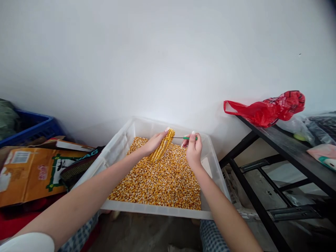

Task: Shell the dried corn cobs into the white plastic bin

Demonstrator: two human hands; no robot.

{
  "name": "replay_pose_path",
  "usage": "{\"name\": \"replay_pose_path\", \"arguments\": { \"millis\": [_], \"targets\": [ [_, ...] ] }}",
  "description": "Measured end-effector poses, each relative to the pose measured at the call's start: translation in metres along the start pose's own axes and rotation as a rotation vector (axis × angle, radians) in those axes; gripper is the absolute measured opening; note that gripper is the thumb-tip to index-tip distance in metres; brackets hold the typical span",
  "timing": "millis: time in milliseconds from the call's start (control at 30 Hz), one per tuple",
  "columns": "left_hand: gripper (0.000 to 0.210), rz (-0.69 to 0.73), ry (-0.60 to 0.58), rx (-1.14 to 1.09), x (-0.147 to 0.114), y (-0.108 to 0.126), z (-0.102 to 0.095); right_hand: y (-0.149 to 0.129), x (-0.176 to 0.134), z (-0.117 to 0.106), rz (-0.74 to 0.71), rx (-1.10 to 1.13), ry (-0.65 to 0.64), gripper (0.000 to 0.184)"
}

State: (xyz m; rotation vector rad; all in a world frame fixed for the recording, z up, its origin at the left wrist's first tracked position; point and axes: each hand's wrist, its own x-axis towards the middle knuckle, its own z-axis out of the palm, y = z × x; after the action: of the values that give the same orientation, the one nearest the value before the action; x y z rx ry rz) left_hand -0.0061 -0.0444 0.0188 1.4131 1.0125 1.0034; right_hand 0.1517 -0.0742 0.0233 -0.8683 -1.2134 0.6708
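Observation:
My left hand [155, 142] is closed around an ear of corn [162, 147], held tilted with its upper end leaning right. Some of its kernels are gone in rows along the side. In my right hand [193, 148] is a screwdriver with a green handle [187, 138] and a thin metal shaft, which points left and reaches the ear near its top. Whether the tip is pressed into the kernels is hard to see. Both hands are above a translucent plastic bin [168, 209] holding a deep layer of loose corn kernels [157, 182].
To the left are a cardboard box [34, 175], a dark mesh bag [78, 168] and a blue crate [36, 127]. On the right stands a black metal-framed table [291, 150] with a red plastic bag [273, 108] on it. A white wall [168, 63] rises behind the bin.

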Motion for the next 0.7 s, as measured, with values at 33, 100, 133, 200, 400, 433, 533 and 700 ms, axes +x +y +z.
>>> {"name": "replay_pose_path", "arguments": {
  "millis": [33, 100, 133, 200, 400, 433, 533, 700],
  "targets": [
    [0.064, 0.01, -0.001, 0.025, 0.0, 0.0, 0.0, 0.0, -0.002, 0.001, -0.021, -0.023, -0.022, 0.029],
    [0.065, 0.02, -0.023, 0.06, 0.001, -0.002, 0.0, 0.002, -0.004, 0.001, -0.053, -0.065, -0.05, 0.028],
    [0.066, 0.025, -0.024, 0.08, 0.001, -0.002, 0.0, 0.004, -0.004, 0.0, -0.067, -0.088, -0.065, 0.027],
    [0.066, 0.052, 0.004, 0.129, 0.002, -0.003, -0.001, 0.007, -0.004, -0.003, -0.106, -0.154, -0.093, 0.025],
    [0.064, 0.142, 0.066, 0.254, 0.004, -0.005, -0.002, 0.014, -0.004, -0.011, -0.427, -0.456, -0.242, 0.01],
    [0.064, 0.155, 0.071, 0.277, 0.005, -0.006, -0.002, 0.014, -0.005, -0.011, -0.487, -0.498, -0.268, 0.008],
    [0.063, 0.19, 0.065, 0.354, 0.005, -0.008, -0.001, 0.017, -0.009, -0.01, -0.651, -0.613, -0.307, 0.004],
    [0.061, 0.223, 0.03, 0.398, 0.006, -0.012, 0.003, 0.02, -0.012, -0.007, -0.708, -0.645, -0.286, 0.005]
  ]
}}
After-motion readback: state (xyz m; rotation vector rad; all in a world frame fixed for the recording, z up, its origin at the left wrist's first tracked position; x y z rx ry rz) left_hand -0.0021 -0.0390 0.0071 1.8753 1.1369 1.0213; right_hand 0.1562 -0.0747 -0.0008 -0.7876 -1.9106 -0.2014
